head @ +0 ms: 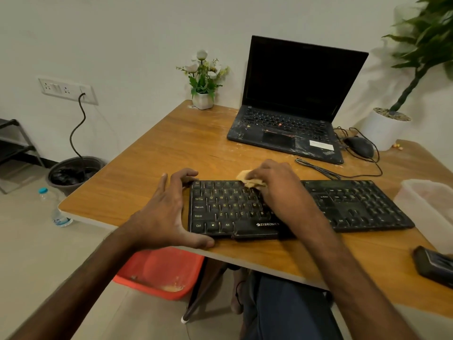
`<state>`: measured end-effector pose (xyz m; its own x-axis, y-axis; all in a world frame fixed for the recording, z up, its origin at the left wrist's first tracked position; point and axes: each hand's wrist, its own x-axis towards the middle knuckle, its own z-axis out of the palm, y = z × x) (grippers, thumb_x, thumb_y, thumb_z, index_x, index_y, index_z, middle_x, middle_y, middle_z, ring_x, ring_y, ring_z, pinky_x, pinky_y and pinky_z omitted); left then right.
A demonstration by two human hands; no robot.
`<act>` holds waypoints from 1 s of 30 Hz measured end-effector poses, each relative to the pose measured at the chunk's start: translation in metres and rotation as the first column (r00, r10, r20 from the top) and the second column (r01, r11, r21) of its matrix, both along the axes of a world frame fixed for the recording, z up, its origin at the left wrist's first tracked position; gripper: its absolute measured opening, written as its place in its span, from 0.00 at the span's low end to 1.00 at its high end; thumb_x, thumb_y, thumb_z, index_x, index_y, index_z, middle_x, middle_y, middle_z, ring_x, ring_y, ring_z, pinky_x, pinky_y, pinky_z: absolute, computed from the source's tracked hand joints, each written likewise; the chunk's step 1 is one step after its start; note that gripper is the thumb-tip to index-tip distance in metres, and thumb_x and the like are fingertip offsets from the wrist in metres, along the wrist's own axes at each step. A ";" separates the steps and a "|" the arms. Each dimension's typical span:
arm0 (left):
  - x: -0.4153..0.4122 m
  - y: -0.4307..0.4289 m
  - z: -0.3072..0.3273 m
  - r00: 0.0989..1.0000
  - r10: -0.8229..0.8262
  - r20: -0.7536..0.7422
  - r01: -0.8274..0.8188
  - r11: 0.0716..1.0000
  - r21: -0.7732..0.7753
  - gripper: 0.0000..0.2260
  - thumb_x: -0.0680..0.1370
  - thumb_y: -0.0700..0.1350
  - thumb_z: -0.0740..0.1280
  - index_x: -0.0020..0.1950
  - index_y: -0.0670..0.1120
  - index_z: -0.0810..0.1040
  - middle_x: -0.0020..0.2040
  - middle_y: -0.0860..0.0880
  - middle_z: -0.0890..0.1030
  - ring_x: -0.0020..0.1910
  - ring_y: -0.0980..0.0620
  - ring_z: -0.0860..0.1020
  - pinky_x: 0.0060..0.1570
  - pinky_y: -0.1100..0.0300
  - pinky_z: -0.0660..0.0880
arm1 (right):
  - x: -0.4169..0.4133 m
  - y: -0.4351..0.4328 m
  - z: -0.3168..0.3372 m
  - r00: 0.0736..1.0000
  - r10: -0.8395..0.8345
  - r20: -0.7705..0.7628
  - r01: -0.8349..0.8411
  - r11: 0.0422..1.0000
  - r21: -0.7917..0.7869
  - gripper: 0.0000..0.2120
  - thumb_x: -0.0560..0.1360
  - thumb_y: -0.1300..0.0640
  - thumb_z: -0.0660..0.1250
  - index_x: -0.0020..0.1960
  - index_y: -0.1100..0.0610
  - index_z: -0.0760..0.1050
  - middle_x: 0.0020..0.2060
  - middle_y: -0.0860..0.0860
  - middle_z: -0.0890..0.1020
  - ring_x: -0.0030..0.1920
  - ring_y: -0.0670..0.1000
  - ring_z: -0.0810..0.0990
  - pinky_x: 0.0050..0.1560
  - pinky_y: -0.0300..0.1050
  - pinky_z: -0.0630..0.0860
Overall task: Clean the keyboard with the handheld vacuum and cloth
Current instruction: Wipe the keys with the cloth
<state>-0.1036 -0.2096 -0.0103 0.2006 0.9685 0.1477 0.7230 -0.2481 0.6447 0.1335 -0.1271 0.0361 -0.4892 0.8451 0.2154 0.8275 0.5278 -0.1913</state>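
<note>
A black keyboard (355, 207) lies across the front of the wooden table (171, 143). My left hand (169, 209) grips its left end, thumb on the near corner and curled fingers at the far corner. My right hand (272, 182) holds a small tan cloth (247, 177) down on the upper key rows near the middle. Only a bit of the cloth shows past the fingers. A dark device, perhaps the handheld vacuum (434, 266), lies at the table's near right edge, partly out of frame.
An open laptop (294, 106) stands at the back, with a mouse (360, 146) and cables to its right. A translucent plastic tub (429, 207) sits right of the keyboard. A small flower pot (203, 99) is at the back; a red bin (159, 273) is under the table.
</note>
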 end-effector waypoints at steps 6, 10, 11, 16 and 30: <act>0.001 0.004 -0.005 0.998 0.034 0.046 -0.034 0.999 0.001 0.57 0.53 0.69 0.80 0.72 0.65 0.48 0.69 0.59 0.62 0.74 0.56 0.61 0.75 0.49 0.64 | -0.057 -0.020 0.007 0.999 -0.043 0.002 0.043 0.998 -0.052 0.18 0.78 0.62 0.65 0.68 0.53 0.74 0.65 0.53 0.71 0.67 0.55 0.65 0.69 0.51 0.67; -0.001 0.002 -0.006 0.997 0.051 0.060 -0.051 0.999 0.008 0.56 0.54 0.69 0.80 0.71 0.65 0.49 0.71 0.55 0.62 0.74 0.57 0.62 0.73 0.51 0.67 | -0.087 -0.032 0.007 0.994 0.085 0.061 -0.086 0.996 0.012 0.17 0.78 0.59 0.66 0.67 0.55 0.74 0.64 0.55 0.71 0.66 0.57 0.64 0.62 0.51 0.71; -0.001 0.002 -0.007 0.997 0.054 0.060 -0.055 0.998 0.004 0.55 0.53 0.69 0.80 0.70 0.66 0.49 0.71 0.55 0.61 0.74 0.58 0.62 0.73 0.53 0.67 | -0.081 -0.031 0.006 0.993 0.093 0.071 -0.095 0.995 0.024 0.17 0.78 0.59 0.66 0.67 0.54 0.74 0.63 0.54 0.71 0.66 0.57 0.65 0.63 0.51 0.71; -0.002 0.004 -0.009 0.997 0.048 0.057 -0.049 0.999 0.004 0.53 0.53 0.70 0.79 0.68 0.65 0.50 0.70 0.54 0.63 0.73 0.59 0.64 0.74 0.57 0.64 | 0.001 -0.006 0.005 0.991 -0.132 0.027 0.131 0.991 0.032 0.17 0.77 0.63 0.66 0.64 0.51 0.77 0.62 0.51 0.74 0.66 0.54 0.67 0.70 0.52 0.66; -0.002 0.008 -0.016 0.995 0.000 0.097 -0.004 0.999 0.041 0.48 0.58 0.62 0.81 0.68 0.59 0.53 0.68 0.51 0.68 0.68 0.58 0.71 0.68 0.53 0.72 | -0.056 -0.110 -0.030 0.929 0.333 -0.159 -0.310 0.938 0.152 0.20 0.65 0.68 0.76 0.54 0.56 0.81 0.52 0.52 0.80 0.52 0.53 0.77 0.42 0.46 0.81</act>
